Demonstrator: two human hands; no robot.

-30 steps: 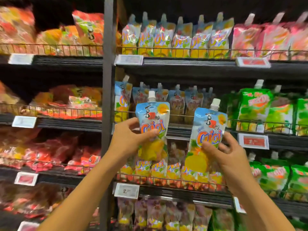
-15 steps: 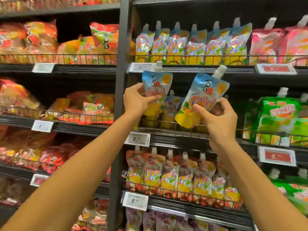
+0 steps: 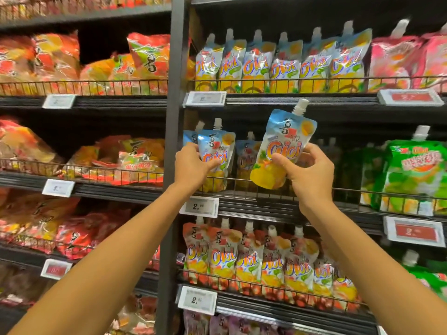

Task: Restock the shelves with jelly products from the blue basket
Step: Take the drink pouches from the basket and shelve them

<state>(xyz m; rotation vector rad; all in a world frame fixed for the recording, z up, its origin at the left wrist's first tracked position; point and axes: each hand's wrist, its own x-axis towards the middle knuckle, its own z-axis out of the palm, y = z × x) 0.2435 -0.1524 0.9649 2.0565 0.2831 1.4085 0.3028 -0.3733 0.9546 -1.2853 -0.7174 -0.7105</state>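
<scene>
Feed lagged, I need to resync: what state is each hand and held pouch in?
left hand: grips left pouch.
left pouch: upright, at middle shelf front row.
right hand: grips right pouch.
right pouch: tilted, spout rightward, held before the shelf, not placed.

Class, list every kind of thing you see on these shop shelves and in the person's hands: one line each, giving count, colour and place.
Left jelly pouch: one, blue and yellow, middle shelf's left end.
Right jelly pouch: one, blue and yellow, tilted before middle shelf.
Top-shelf pouches: six, blue and yellow, upright row.
Pink pouches: at least two, pink, top right.
Green pouches: several, green, middle right.
Orange-red pouches: about seven, orange-red, lower shelf.
Snack bags: many, orange and red, left bay.
Price tags: several, white or red, shelf edges.
Left hand: one, gripping left jelly pouch.
Right hand: one, gripping right jelly pouch.
</scene>
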